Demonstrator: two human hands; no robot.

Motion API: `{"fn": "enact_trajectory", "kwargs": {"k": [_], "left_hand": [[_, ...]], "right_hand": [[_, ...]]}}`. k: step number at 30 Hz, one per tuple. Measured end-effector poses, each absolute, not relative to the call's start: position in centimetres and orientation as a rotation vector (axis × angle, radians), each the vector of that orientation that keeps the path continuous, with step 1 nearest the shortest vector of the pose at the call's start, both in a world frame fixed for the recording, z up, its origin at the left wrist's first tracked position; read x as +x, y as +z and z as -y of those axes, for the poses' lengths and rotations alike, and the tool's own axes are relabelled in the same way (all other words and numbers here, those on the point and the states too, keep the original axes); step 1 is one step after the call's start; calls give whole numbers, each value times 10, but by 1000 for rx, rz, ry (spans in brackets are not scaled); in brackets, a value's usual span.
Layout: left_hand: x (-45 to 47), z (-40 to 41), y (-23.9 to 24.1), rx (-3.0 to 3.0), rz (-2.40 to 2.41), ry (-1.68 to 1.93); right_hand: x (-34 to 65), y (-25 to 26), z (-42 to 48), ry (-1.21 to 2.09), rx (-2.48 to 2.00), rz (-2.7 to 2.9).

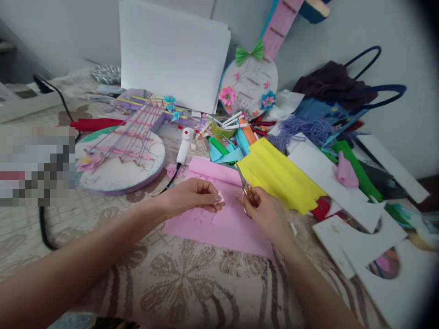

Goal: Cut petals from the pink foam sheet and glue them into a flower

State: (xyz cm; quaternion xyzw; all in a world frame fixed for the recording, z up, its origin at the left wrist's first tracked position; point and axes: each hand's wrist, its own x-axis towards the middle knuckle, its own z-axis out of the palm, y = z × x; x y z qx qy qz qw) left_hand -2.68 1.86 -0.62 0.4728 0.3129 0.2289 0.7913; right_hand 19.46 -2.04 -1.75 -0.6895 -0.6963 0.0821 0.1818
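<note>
Between the thumb and fingers of my left hand (199,196) is a small pale piece (221,196), perhaps paper; its exact shape is partly hidden. My right hand (265,208) grips gold-handled scissors (247,194), whose blades point up and away from me. Both hands are above a sheet of pink crepe paper (219,230), rolled along its far edge. A white glue gun (184,145) with a black cord lies just beyond my left hand. Folded yellow crepe paper (281,176) lies past my right hand.
A purple-rimmed paper banjo (126,176) with strings lies at left. Another decorated banjo (252,75) leans on the wall beside white boards (171,55). Blue yarn (305,130), a blue bag (317,112) and cut white foam boards (363,242) crowd the right. A patterned cloth (185,278) covers the table.
</note>
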Motion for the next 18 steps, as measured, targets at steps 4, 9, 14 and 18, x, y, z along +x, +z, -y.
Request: {"fn": "enact_trajectory", "kwargs": {"k": [4,9,14,18], "left_hand": [[-25,-16,-9,1049,-661,474],[-20,-10,-8,1144,-668,471],[-18,-7,-8,1232,-675,451],[-17,-7,-9,1258,-677,436]], "right_hand": [[196,-12,21,115,-1760,1948],[184,-3,31,717,-1477,1841],[173,-2,38,1153,-1302,1753],[169,-2,39,1193,-1321,1704]]}}
